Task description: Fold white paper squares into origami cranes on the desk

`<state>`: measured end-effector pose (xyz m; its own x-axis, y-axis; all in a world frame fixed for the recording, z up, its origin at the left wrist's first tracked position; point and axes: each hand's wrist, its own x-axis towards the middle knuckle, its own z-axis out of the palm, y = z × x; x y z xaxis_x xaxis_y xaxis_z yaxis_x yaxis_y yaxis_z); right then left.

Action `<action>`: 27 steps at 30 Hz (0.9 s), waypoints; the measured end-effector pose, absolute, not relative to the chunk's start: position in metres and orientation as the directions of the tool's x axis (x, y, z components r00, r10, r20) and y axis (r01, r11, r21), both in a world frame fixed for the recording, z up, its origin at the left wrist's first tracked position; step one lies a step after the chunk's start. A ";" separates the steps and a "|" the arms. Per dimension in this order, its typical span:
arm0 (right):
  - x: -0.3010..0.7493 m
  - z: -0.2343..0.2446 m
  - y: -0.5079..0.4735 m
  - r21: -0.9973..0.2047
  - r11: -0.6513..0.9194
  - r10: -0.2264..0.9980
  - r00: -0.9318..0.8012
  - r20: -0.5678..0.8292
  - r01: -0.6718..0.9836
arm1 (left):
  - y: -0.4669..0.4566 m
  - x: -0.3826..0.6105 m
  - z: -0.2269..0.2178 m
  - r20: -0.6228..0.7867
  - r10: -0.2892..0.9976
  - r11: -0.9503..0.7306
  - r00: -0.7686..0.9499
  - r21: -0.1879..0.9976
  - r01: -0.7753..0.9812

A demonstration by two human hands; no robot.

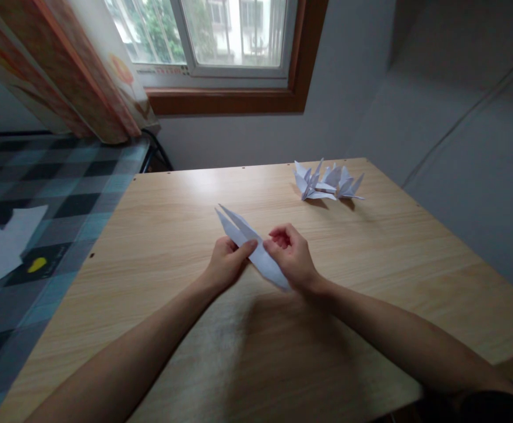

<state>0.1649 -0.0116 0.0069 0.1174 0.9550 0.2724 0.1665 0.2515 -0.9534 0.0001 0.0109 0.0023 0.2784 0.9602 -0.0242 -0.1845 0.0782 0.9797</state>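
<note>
Left hand [226, 261] and right hand [292, 255] each pinch the long, narrow white folded paper [240, 231] between thumb and fingertips, likely steadying its creases, its points jutting beyond them.

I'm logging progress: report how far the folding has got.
Done: a cluster of folded paper figures sits at the table's far side. In hand: the left hand and right hand pinch a long, narrow folded piece with two pointed tips. Left: that piece is still flat, unlike the finished figures, and blank sheets lie on the checked cloth at left.
</note>
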 end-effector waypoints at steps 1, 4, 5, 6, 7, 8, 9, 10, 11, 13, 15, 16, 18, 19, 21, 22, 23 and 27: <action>0.165 0.006 -0.010 -0.977 0.201 0.976 0.074 0.206 0.066 | 0.011 0.001 0.002 -0.027 0.951 0.091 0.309 0.977 -0.193; 0.164 0.004 -0.007 -0.989 0.103 0.991 -0.073 0.111 -0.108 | 0.010 0.003 0.003 -0.013 0.928 0.093 0.372 0.975 -0.200; 0.164 0.005 -0.007 -0.988 0.094 0.989 -0.102 0.106 -0.123 | 0.010 0.004 0.004 -0.004 0.927 0.084 0.376 0.977 -0.197; 0.164 0.005 -0.007 -0.988 0.089 0.988 -0.118 0.104 -0.126 | 0.010 0.005 0.005 0.002 0.928 0.076 0.373 0.978 -0.195; 0.164 0.006 -0.007 -0.988 0.087 0.987 -0.121 0.102 -0.124 | 0.010 0.005 0.006 0.001 0.929 0.076 0.370 0.978 -0.193; 0.165 0.006 -0.007 -0.989 0.086 0.989 -0.109 0.100 -0.122 | 0.010 0.005 0.007 -0.007 0.930 0.083 0.368 0.978 -0.192; 0.165 0.007 -0.007 -0.989 0.087 0.991 -0.091 0.098 -0.118 | 0.010 0.005 0.007 -0.016 0.931 0.092 0.365 0.977 -0.192; 0.166 0.007 -0.006 -0.989 0.090 0.992 -0.073 0.099 -0.114 | 0.011 0.005 0.008 -0.022 0.933 0.097 0.360 0.977 -0.191; 0.166 0.007 -0.006 -0.990 0.092 0.993 -0.064 0.100 -0.110 | 0.011 0.004 0.008 -0.022 0.936 0.092 0.352 0.979 -0.183; 0.167 0.007 -0.006 -0.989 0.090 0.992 -0.075 0.099 -0.114 | 0.012 0.003 0.009 -0.010 0.946 0.059 0.323 0.988 -0.145; 0.167 0.007 -0.005 -0.988 0.082 0.991 -0.098 0.095 -0.131 | 0.013 0.002 0.009 0.002 0.954 0.026 0.299 0.995 -0.093; 0.167 0.006 -0.005 -0.986 0.078 0.990 -0.102 0.094 -0.147 | 0.013 0.002 0.008 0.005 0.957 0.017 0.291 0.997 -0.074; 0.167 0.004 -0.004 -0.980 0.074 0.990 -0.104 0.094 -0.187 | 0.014 0.002 0.007 0.006 0.958 0.014 0.287 0.998 -0.066; 0.167 0.002 -0.003 -0.976 0.071 0.990 -0.108 0.095 -0.207 | 0.014 0.002 0.006 0.007 0.958 0.014 0.285 0.997 -0.071; 0.168 0.000 -0.002 -0.972 0.066 0.988 -0.120 0.095 -0.224 | 0.015 0.002 0.004 0.007 0.959 0.016 0.285 0.997 -0.081; 0.168 -0.001 -0.002 -0.974 0.066 0.988 -0.126 0.095 -0.215 | 0.015 0.001 0.003 0.006 0.958 0.017 0.288 0.997 -0.078; 0.169 -0.002 -0.001 -0.978 0.067 0.987 -0.129 0.094 -0.198 | 0.015 0.001 0.003 0.003 0.956 0.019 0.292 0.997 -0.070; 0.171 -0.003 0.000 -0.986 0.076 0.989 -0.115 0.094 -0.151 | 0.016 0.001 0.007 -0.004 0.953 0.012 0.303 1.000 -0.026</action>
<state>0.1706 0.0001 -0.0030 -0.1147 0.9890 0.0938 -0.1514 0.0759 -0.9856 0.0008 0.0158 0.0065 0.3030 0.9530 -0.0037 -0.0265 0.0123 0.9996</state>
